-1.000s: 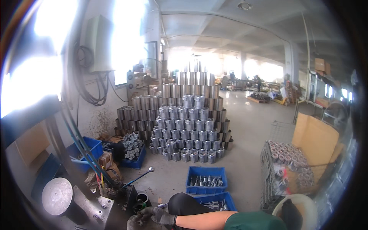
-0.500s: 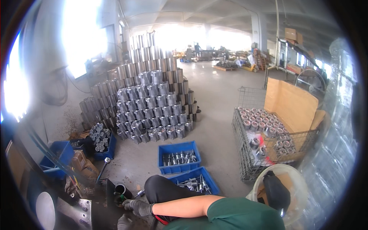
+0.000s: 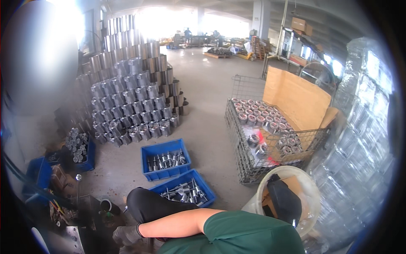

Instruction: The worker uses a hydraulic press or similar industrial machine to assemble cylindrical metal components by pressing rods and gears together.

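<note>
My gloved left hand (image 3: 126, 234), its grip too blurred to tell, reaches across to the cluttered bench (image 3: 67, 237) corner, with the blue bins (image 3: 165, 160) of steel parts kept beside my knee (image 3: 146, 204) for reach.

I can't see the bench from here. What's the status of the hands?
One gloved hand low by the dark bench clutter, grip unclear; which hand, cannot tell. Other hand out of view. Blue bins of metal parts past the knee.
</note>
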Available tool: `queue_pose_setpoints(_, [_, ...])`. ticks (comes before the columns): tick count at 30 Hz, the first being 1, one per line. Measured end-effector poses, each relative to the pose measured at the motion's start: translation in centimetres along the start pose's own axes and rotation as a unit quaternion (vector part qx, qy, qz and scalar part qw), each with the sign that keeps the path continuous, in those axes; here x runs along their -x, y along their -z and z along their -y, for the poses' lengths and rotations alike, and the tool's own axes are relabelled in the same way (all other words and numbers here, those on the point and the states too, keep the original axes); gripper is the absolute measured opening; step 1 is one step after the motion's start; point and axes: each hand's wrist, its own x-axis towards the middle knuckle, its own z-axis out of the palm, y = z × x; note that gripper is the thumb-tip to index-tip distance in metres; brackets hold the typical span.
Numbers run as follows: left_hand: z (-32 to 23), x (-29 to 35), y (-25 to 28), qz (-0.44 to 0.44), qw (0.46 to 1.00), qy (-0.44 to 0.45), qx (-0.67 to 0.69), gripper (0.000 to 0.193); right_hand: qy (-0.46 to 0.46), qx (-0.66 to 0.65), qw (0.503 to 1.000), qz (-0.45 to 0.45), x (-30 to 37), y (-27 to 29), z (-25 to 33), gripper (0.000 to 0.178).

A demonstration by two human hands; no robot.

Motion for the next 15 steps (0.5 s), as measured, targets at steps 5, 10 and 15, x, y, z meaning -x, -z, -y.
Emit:
queue_pose_setpoints(5, [3.0,-1.8,0.0,0.021,0.990,-0.084,-0.110,0.035,0.102,0.046,0.993,-0.021,-0.2,-1.1,-2.8,0.017])
queue_pose_setpoints(10, [8.7,-2.8,0.6,0.114,0.988,-0.060,-0.081,0.028,0.107,0.131,0.986,0.000,-0.7,-2.1,-4.4,0.022])
queue_pose_setpoints(15, [3.6,-0.2,-0.1,0.057,0.995,0.078,-0.016,0.022,0.053,0.196,0.977,0.058,-0.8,-1.1,-3.1,0.027])
